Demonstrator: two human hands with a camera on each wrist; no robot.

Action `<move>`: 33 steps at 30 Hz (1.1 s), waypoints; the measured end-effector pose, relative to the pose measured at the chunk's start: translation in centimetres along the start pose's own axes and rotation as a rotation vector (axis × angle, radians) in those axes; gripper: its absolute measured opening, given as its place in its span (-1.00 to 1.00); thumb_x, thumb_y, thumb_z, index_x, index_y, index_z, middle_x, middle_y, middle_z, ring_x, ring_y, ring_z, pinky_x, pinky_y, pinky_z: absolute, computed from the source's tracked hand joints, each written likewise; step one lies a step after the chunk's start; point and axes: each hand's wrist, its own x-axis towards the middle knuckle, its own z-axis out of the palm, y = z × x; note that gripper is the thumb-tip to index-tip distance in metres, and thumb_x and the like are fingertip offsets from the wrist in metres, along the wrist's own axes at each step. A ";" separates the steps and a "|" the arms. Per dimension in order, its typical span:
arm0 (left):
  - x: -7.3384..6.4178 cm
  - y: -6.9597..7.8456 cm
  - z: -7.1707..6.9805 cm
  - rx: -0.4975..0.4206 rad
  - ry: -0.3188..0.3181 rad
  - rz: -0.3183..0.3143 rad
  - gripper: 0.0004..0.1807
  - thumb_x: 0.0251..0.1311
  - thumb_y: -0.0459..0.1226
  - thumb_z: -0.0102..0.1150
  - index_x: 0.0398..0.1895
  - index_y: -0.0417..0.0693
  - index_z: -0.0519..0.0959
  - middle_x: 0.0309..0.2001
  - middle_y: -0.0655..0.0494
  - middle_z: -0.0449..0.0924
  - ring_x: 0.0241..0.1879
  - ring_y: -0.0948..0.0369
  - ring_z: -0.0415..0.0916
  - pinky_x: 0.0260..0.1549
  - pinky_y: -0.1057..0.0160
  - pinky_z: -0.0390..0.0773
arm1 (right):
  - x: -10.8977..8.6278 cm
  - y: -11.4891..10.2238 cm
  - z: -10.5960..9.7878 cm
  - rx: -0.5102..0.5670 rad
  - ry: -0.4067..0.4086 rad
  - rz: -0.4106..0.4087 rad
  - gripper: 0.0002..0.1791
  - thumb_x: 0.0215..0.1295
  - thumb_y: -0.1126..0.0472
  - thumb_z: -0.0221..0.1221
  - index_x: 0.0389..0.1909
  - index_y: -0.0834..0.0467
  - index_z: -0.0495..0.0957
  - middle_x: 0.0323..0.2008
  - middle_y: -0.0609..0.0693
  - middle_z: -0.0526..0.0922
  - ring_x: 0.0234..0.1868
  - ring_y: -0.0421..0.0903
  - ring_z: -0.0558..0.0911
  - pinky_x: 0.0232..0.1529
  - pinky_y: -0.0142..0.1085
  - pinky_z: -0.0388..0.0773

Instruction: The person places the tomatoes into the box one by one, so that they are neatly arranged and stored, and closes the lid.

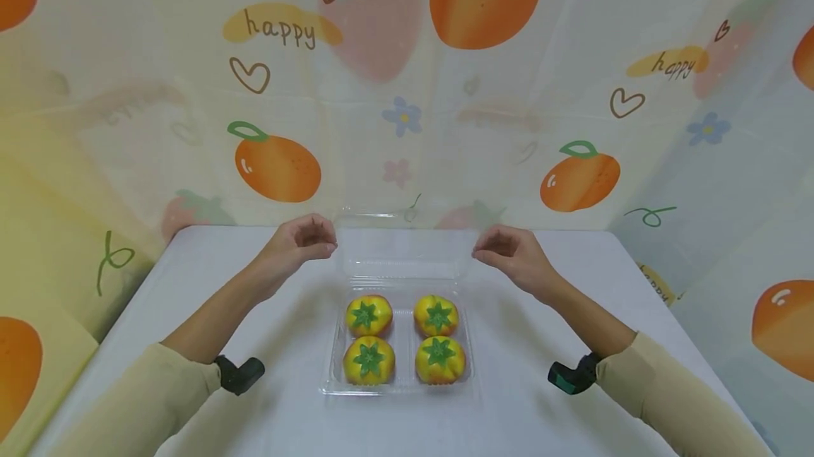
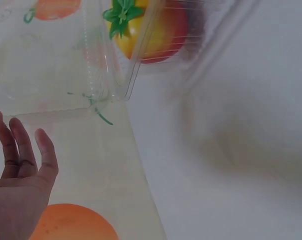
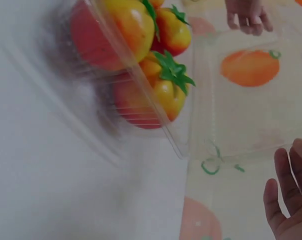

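Observation:
A clear plastic clamshell box (image 1: pixel 403 390) stands on the white table with its lid (image 1: pixel 402 268) raised upright at the back. Several round yellow-and-red fruits with green star-shaped leaf tops, such as this front left fruit (image 1: pixel 369 360), sit inside in two columns. At the lid's left edge, my left hand (image 1: pixel 304 239) pinches the thin plastic between thumb and fingertips. My right hand (image 1: pixel 514 253) does the same at the right edge. In the left wrist view the other fingers (image 2: pixel 47 150) are loosely bent below the lid. Another fruit (image 3: pixel 151 100) shows through the box wall in the right wrist view.
The white tabletop (image 1: pixel 509 400) spreads around the box. Behind it hangs a pale cloth (image 1: pixel 407 153) printed with oranges, strawberries and hearts, close to the table's back edge. Small black devices (image 1: pixel 240 375) are strapped at both wrists.

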 end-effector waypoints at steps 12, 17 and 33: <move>-3.0 0.5 0.1 0.250 -0.144 0.086 -0.75 0.21 -0.20 0.34 -0.17 -0.16 0.56 -0.18 0.06 0.59 -0.01 0.02 0.52 0.15 -0.10 0.51 | -3.0 -0.5 0.2 -0.198 -0.051 -0.045 -0.88 0.31 0.40 0.20 -0.18 0.28 0.65 -0.18 0.16 0.70 -0.13 -0.04 0.65 0.03 -0.33 0.61; -4.3 0.0 0.0 0.309 -0.167 0.171 -0.75 0.18 -0.16 0.34 -0.17 -0.08 0.58 -0.13 0.10 0.61 0.02 0.04 0.49 0.16 -0.20 0.45 | -4.3 -0.7 0.3 -0.189 -0.086 -0.065 -0.74 0.28 0.52 0.06 -0.17 0.24 0.66 -0.16 0.05 0.71 -0.09 -0.01 0.62 0.05 -0.28 0.60; -7.3 -2.0 1.5 0.382 -0.176 0.166 -0.81 0.14 -0.09 0.41 -0.31 0.24 0.54 -0.02 0.20 0.59 0.06 0.11 0.48 0.08 -0.28 0.41 | -7.5 0.9 2.0 -0.179 -0.171 -0.026 -0.85 0.31 0.34 0.23 -0.13 0.15 0.65 -0.12 0.06 0.71 -0.04 -0.09 0.60 -0.02 -0.19 0.61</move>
